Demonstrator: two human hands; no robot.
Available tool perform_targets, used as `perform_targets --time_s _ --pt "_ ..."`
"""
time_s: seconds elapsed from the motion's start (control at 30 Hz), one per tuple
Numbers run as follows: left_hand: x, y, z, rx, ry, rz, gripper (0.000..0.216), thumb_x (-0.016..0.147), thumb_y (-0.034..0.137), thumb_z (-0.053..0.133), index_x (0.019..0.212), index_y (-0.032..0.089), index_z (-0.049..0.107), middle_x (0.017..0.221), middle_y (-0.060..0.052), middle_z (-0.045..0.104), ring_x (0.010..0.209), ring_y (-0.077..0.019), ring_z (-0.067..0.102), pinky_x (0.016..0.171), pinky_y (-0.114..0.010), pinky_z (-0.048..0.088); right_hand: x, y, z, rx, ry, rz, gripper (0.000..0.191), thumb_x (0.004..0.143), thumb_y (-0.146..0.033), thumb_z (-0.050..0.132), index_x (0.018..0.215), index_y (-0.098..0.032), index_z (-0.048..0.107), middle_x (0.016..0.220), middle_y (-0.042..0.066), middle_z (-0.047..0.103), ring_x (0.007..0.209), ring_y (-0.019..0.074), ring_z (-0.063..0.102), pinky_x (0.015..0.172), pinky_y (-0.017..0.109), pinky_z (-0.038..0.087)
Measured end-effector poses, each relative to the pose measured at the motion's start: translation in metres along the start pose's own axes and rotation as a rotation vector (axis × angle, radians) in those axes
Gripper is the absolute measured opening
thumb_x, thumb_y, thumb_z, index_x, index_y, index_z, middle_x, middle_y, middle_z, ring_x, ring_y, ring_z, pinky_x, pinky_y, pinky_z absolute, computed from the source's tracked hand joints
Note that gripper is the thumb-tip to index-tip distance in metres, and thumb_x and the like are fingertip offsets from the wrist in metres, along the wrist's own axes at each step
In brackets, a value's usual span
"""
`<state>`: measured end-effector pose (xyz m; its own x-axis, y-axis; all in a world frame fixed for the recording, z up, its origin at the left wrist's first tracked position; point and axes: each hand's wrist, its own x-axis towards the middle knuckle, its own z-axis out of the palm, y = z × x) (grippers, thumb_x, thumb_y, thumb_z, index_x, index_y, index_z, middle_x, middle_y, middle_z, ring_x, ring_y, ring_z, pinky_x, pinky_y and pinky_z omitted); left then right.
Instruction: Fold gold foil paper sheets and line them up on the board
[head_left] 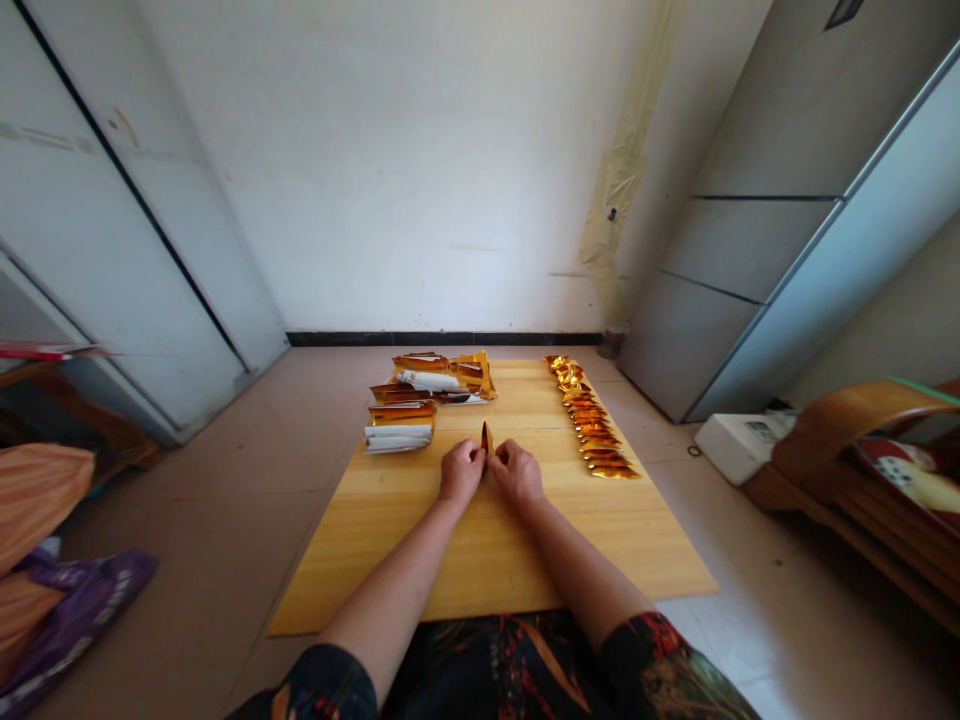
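Note:
Over the middle of the wooden board (390, 560), a small gold foil piece (487, 438) stands upright between my two hands. My left hand (461, 470) pinches its left side with closed fingers. On its other side, my right hand (517, 470) has its fingers curled and pressed against the foil. Beyond my left hand lie stacks of flat gold and white foil sheets (400, 428), with more gold packaging (472, 372) behind them. A row of folded gold foil pieces (600, 440) runs along the board's right side, overlapping one another.
A white wall (450, 180) rises behind the board. On the right stand a grey refrigerator (750, 200), a white box (731, 447) and wooden furniture (847, 480). Orange and purple bags (82, 600) lie at the left, near a white cabinet (97, 220).

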<state>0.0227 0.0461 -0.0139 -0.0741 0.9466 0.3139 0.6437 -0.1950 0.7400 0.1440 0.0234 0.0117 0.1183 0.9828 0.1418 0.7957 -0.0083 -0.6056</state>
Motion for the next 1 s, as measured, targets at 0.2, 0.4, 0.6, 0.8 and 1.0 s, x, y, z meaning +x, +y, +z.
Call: perform_targets --time_s 0.2,0.4,0.6,0.8,1.0 --pt "0.0 0.003 -0.004 -0.073 -0.002 -0.051 0.013 0.077 0.021 0.052 0.069 0.017 0.063 0.069 0.0 0.065 0.066 -0.0121 0.057 0.063 -0.02 0.039 -0.004 -0.001 0.001 -0.049 -0.001 -0.052 0.013 0.078 -0.032 0.057 0.074 -0.02 0.061 0.072 0.0 0.064 0.063 0.0111 0.053 0.055 0.021 0.029" --pt "-0.002 0.007 -0.006 -0.106 0.0 -0.09 0.013 0.075 0.02 0.052 0.067 0.017 0.062 0.066 0.001 0.065 0.065 -0.0117 0.057 0.063 -0.02 0.04 -0.006 -0.004 0.001 -0.098 -0.022 -0.097 0.015 0.074 -0.032 0.062 0.082 -0.019 0.061 0.08 0.002 0.064 0.067 0.0128 0.055 0.057 0.021 0.031" --pt "-0.003 0.005 -0.001 -0.177 -0.031 -0.139 0.011 0.073 0.025 0.055 0.067 0.017 0.061 0.063 0.002 0.064 0.061 -0.0116 0.058 0.058 -0.019 0.04 0.0 0.002 -0.002 -0.05 -0.055 -0.04 0.009 0.08 -0.023 0.055 0.079 -0.019 0.063 0.079 0.002 0.067 0.069 0.0127 0.056 0.059 0.021 0.032" --pt "-0.002 0.008 0.001 -0.13 -0.12 -0.138 0.015 0.075 0.025 0.054 0.068 0.016 0.063 0.062 0.001 0.064 0.058 -0.0114 0.057 0.055 -0.019 0.038 0.0 0.003 -0.005 -0.058 -0.065 -0.002 0.017 0.087 -0.027 0.049 0.079 -0.02 0.063 0.08 0.003 0.068 0.07 0.0133 0.058 0.058 0.022 0.03" --pt "0.002 0.022 -0.007 0.112 -0.276 -0.091 0.018 0.074 0.023 0.055 0.061 0.015 0.064 0.064 -0.003 0.066 0.063 -0.0133 0.058 0.055 -0.021 0.031 0.002 0.006 -0.002 -0.052 -0.059 0.026 0.018 0.09 -0.027 0.046 0.084 -0.02 0.061 0.084 0.004 0.069 0.073 0.0134 0.059 0.06 0.022 0.031"
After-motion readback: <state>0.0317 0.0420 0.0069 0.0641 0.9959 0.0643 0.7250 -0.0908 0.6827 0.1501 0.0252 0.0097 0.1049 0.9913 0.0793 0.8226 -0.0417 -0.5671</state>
